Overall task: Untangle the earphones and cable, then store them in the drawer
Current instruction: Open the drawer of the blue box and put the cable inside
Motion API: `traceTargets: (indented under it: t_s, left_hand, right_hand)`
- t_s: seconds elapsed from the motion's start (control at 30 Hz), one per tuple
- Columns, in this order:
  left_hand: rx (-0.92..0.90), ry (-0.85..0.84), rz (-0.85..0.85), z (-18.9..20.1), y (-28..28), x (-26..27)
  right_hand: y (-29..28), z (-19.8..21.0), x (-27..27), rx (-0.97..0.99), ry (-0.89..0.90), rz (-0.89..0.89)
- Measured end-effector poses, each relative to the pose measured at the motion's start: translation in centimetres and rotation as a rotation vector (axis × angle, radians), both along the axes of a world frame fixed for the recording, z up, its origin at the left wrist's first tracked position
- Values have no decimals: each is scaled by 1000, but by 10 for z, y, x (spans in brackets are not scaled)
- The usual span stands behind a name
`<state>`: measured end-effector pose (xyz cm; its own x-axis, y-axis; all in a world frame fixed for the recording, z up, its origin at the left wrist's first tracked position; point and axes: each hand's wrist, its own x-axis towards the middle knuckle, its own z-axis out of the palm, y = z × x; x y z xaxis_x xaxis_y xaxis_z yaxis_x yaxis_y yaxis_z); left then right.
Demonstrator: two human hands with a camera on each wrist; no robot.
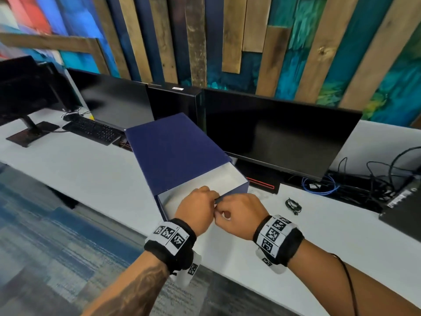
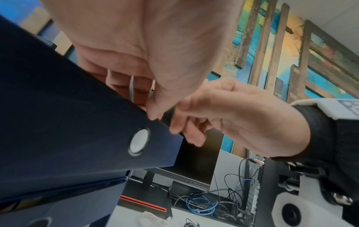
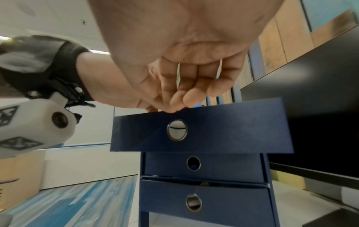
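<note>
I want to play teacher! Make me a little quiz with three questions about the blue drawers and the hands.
1. True or false: the top drawer of the blue drawer box is pulled open.
2. Where does the dark cable bundle lie?
A) inside the open drawer
B) on the white desk, to the right of the drawer box
C) on the keyboard
3. In a few words: what do the left hand and the right hand both hold?

Key
1. True.
2. B.
3. The front edge of the top drawer.
</note>
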<state>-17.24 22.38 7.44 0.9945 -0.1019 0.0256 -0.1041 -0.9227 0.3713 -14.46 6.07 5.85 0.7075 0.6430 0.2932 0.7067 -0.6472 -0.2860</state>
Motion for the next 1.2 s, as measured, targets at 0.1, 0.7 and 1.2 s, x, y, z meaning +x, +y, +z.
traceTargets:
  t_s: [0.1, 0.7, 1.2]
  left_hand:
    - [2, 20, 3, 5, -3, -1]
    - [122, 118, -158, 25, -39, -4]
    - [-140, -23, -204, 42, -115, 17]
  right_hand:
    - [-11, 9, 6, 48, -13, -61]
    - [-30, 24, 6, -234, 148, -187]
    - [-106, 30, 41, 75, 151, -361]
